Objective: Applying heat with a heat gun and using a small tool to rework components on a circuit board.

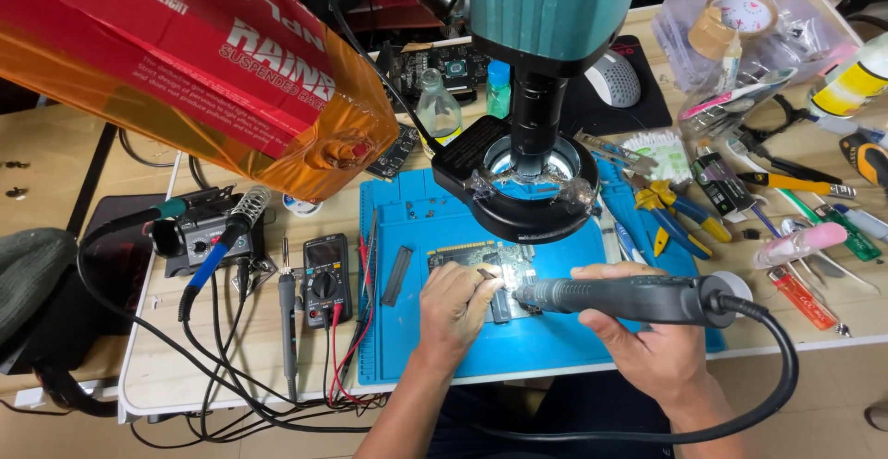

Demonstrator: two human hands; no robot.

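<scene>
The right hand (647, 339) was wrapped around a dark corded hot-air handpiece (629, 297), fingers curled under its barrel and thumb along the top, with the metal nozzle pointing left toward a green circuit board (486, 265). That board lay flat on a blue work mat (425, 228), directly below the ring light (527, 181) of a teal microscope (550, 6). The left hand (455, 306) rested on the board's near-left part, its fingers pinched around a thin pair of tweezers (488, 276) whose tip sat just beside the nozzle end. The handpiece's thick black cable (782, 366) looped off to the right and back under the table edge. Left of the mat lay a black multimeter (326, 279) with red and black leads, and beyond it a small soldering station (208, 232) with a blue-handled iron in a coil holder. A large orange-and-red box (185, 61) hung over the table's far-left part. To the right of the mat, yellow-handled pliers (680, 209), cutters, pens and other small tools were scattered, well apart from both hands. A white mouse (612, 78) sat on a dark pad behind the microscope.
</scene>
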